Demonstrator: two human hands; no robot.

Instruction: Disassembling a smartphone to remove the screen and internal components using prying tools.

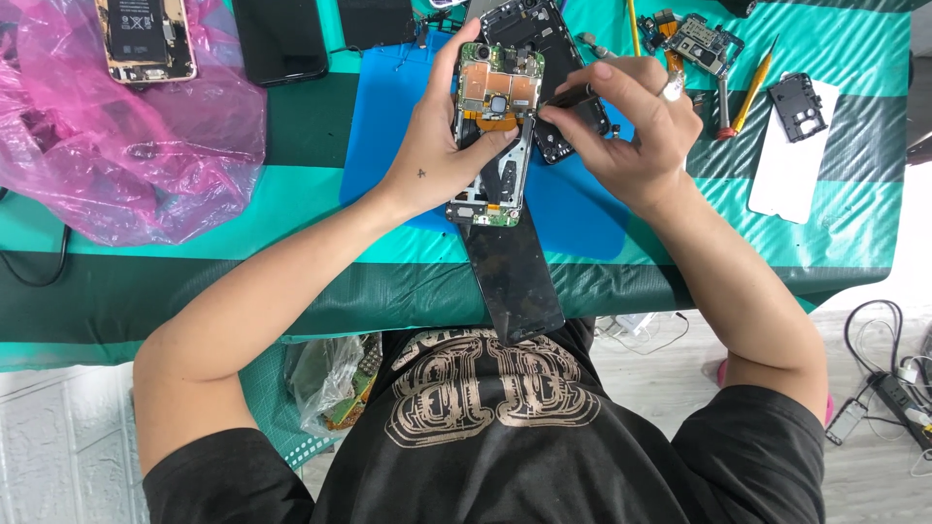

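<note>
Left hand: our left hand (437, 160) holds the opened phone (493, 136) upright by its edge, fingers (456, 58) wrapped around the left side, thumb across the orange flex strip.
Right hand: our right hand (626, 121) pinches a thin dark tool (573, 94), its tip against the phone's right edge; a ring on one finger.
Phone: bare circuit board with metal shields faces us; it is held just above the blue mat (388, 116), with the black screen panel (513, 277) hanging from its lower end over the table edge.
Packages: crumpled pink plastic bag (126, 146) at far left, translucent and glossy; a clear bag (335, 378) of parts below the table edge.
Surface: table (243, 204) under a teal and dark green striped cover.
Nearby: a second opened phone (146, 39) showing its battery, a dark phone (282, 39), a loose circuit board (701, 41), a yellow-handled tool (755, 89), a white back cover (791, 170).
Room: pale floor, power strip (898, 398) with cables at right.
</note>
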